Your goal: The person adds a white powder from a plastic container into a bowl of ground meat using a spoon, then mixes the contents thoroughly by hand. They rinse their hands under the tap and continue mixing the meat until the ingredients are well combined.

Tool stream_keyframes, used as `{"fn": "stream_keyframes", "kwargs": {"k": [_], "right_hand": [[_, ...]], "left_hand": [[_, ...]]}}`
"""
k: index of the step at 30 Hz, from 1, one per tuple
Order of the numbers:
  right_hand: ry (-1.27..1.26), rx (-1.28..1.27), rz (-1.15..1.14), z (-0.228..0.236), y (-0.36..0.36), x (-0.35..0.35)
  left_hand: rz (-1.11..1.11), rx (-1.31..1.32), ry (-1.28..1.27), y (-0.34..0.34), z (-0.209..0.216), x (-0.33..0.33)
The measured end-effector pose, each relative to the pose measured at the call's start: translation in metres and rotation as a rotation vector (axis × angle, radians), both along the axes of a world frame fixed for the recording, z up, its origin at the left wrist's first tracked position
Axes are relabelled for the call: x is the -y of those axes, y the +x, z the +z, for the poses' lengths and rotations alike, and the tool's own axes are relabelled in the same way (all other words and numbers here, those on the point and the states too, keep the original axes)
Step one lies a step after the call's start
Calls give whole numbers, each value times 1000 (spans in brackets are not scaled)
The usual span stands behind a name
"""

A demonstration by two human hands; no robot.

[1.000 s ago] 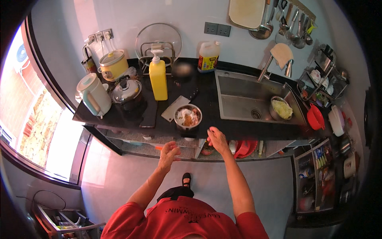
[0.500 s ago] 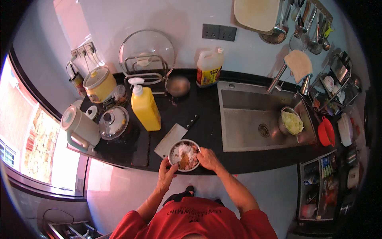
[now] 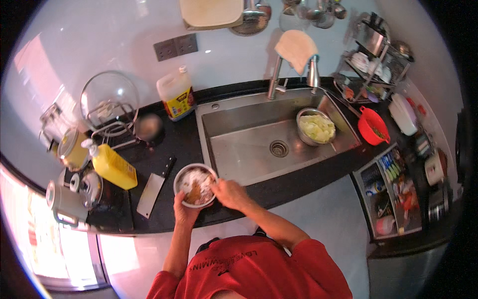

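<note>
A white bowl (image 3: 179, 199) is in front of me near the counter's front edge. White powder, a brown powder and pinkish, meat-like pieces (image 3: 197, 185) fill it. My left hand (image 3: 185, 207) grips its lower left side, thumb up at the rim. At the right rim, my right hand (image 3: 230, 194) is closed with its fingertips over the edge; slight blur hides the exact grip. Left of the bowl lies a cleaver (image 3: 151, 194), its black handle pointing away from me. I cannot tell whether the bowl touches the counter.
A steel sink (image 3: 239, 144) holds a metal bowl of chopped pale-green leaves (image 3: 317, 128). A red colander (image 3: 372, 127) stands right of it. Left are a yellow pump bottle (image 3: 113, 167) and a kettle (image 3: 64, 202); a jug (image 3: 177, 94) stands behind. An open drawer (image 3: 388, 194) juts out at right.
My view has turned right, toward the sink. The bowl has moved right relative to the cleaver, whose blade is now uncovered. My right hand has come further over the bowl's rim.
</note>
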State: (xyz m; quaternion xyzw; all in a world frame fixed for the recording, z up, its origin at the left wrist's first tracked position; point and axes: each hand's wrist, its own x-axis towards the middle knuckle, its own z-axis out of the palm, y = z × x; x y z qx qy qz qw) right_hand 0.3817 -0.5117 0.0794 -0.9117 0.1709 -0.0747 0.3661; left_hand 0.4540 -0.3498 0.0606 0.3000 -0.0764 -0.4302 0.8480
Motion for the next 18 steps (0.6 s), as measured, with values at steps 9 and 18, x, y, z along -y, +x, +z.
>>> {"fn": "stream_keyframes", "kwargs": {"k": [9, 18], "right_hand": [[-463, 175, 349, 64, -65, 92], [-403, 59, 406, 17, -75, 174]], "left_hand": [[-36, -111, -47, -64, -7, 120], [-211, -150, 28, -93, -33, 186]]}}
